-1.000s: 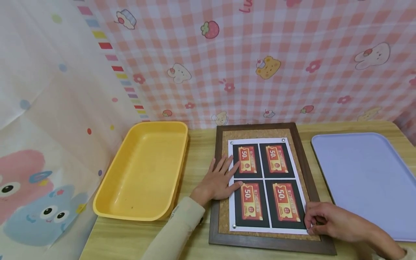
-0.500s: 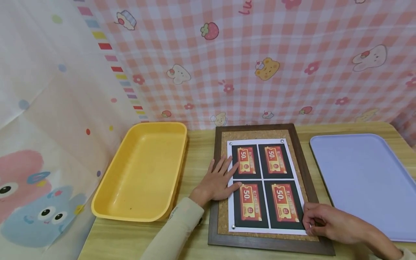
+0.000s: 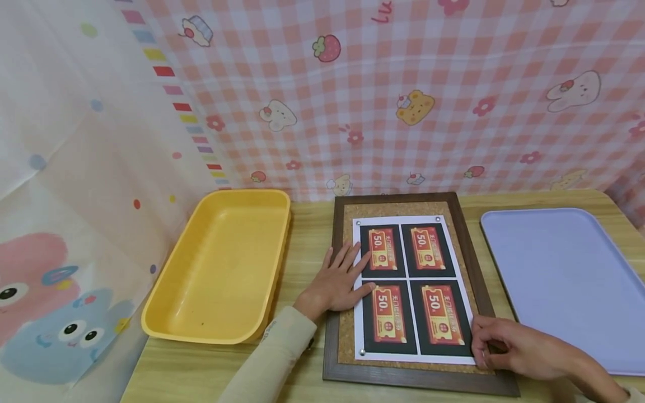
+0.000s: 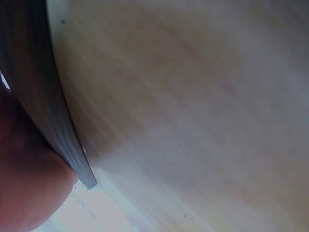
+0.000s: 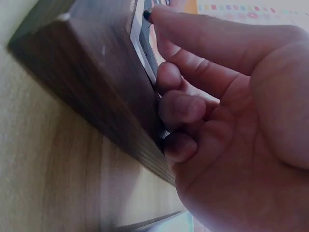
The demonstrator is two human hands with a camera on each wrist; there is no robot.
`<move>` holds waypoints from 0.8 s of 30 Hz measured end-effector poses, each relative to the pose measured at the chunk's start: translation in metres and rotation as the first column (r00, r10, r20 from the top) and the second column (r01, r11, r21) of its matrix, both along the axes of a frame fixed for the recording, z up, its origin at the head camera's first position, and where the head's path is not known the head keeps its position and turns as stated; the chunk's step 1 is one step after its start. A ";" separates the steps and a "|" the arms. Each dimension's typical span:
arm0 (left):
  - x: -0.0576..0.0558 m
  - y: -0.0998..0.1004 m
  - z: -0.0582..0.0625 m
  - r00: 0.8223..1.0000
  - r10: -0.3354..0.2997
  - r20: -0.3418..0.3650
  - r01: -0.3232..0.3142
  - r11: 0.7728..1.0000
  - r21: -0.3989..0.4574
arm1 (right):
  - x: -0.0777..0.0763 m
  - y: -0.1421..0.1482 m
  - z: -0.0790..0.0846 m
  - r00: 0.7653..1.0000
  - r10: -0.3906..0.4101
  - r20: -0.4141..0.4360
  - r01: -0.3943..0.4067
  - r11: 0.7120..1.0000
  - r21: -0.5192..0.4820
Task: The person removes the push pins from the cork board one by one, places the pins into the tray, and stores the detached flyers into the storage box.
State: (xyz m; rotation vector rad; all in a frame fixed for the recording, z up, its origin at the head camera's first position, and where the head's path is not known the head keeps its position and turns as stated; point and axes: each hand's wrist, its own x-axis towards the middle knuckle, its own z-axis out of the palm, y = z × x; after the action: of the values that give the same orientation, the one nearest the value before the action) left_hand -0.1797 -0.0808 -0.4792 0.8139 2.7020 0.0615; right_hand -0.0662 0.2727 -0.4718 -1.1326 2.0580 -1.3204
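The right hand [image 3: 521,344] hides the lower right corner of the white sheet [image 3: 409,278]; the dark speck [image 5: 147,15] at its fingertips is too small to identify; the left hand [image 3: 335,286] covers part of the sheet's left edge; the lilac tray [image 3: 564,280] runs off the head view's right edge; the red vouchers' [image 3: 442,316] finest print is illegible; the desk [image 4: 193,106] blurs in the left wrist view.

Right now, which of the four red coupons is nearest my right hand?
The lower-right coupon in the head view; your right hand sits beside it, while the other three lie farther off.
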 end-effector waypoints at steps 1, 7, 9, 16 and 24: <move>0.000 0.000 0.001 1.000 -0.003 -0.004 0.003 1.000 0.000 | 0.000 0.000 -0.001 1.000 0.002 0.006 -0.002 1.000 -0.012; 0.002 0.002 0.004 1.000 -0.004 -0.006 0.004 1.000 0.009 | -0.002 0.005 -0.001 0.995 0.007 0.095 -0.003 0.999 -0.041; 0.000 0.002 0.005 1.000 -0.001 -0.007 0.001 1.000 0.010 | -0.004 0.007 0.000 0.993 0.002 0.122 0.003 0.999 -0.040; -0.003 0.001 0.005 1.000 -0.001 -0.002 0.001 1.000 -0.002 | -0.008 0.007 0.005 0.991 -0.034 0.128 0.040 0.998 -0.045; 0.002 -0.001 0.003 1.000 0.004 -0.005 -0.004 1.000 0.010 | -0.010 0.010 0.010 0.983 -0.041 0.176 0.057 0.995 -0.087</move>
State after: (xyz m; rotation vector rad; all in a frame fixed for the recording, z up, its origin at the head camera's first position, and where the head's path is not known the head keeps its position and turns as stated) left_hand -0.1781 -0.0814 -0.4759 0.8122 2.7098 0.0736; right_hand -0.0762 0.2822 -0.4617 -0.9716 1.9269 -1.4958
